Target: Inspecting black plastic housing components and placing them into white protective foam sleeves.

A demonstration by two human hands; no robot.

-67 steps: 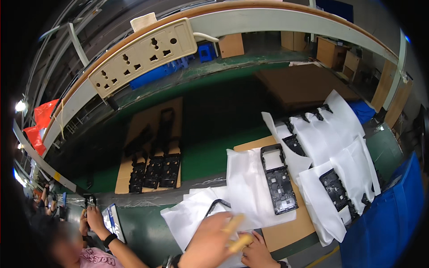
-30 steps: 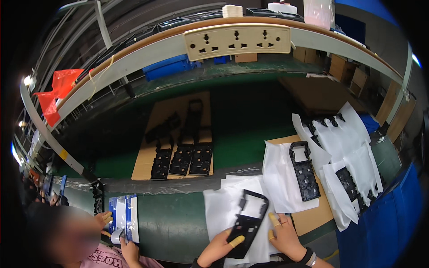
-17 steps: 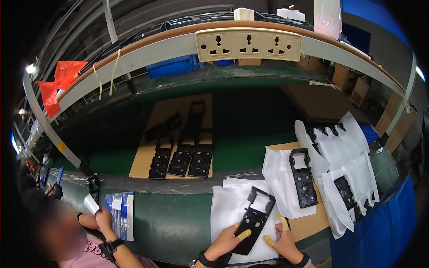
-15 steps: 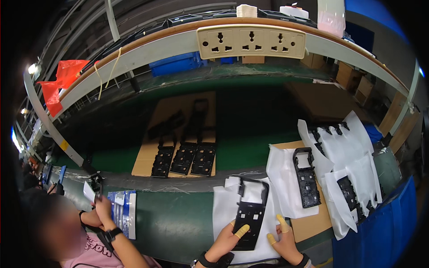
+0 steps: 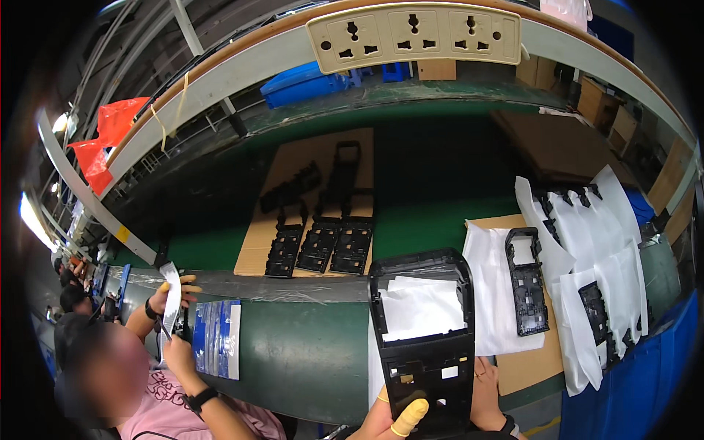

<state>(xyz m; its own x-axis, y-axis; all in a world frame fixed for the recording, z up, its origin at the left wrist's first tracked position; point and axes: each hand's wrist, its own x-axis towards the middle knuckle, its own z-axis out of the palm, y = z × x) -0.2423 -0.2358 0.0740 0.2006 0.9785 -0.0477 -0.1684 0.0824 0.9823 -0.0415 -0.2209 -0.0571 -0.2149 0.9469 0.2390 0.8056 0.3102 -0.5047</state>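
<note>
A black plastic housing (image 5: 433, 359) with a large rectangular opening at its far end is raised close in front of me. My left hand (image 5: 385, 422) grips its near left edge, with a yellow finger cot on the thumb pressed on its face. My right hand (image 5: 485, 396) is at its right edge, partly behind it; those fingertips are hidden, so I cannot tell whether they grip it. White foam sheeting (image 5: 422, 312) shows through the opening. To the right, a similar black frame (image 5: 526, 286) lies on another white sheet (image 5: 488, 257) over cardboard (image 5: 524, 370).
More black frames (image 5: 317, 246) lie on cardboard (image 5: 253, 253) across the bench. White-wrapped parts (image 5: 594, 242) lie at right beside a blue bin (image 5: 631, 374). At left a co-worker (image 5: 165, 389) handles a white strip near blue-and-clear packets (image 5: 216, 337). A socket strip (image 5: 414, 37) crosses above.
My left hand has lifted the housing toward me, so it looks larger. My right hand has moved from beside it to its right edge. The view has shifted; the co-worker's hands have moved.
</note>
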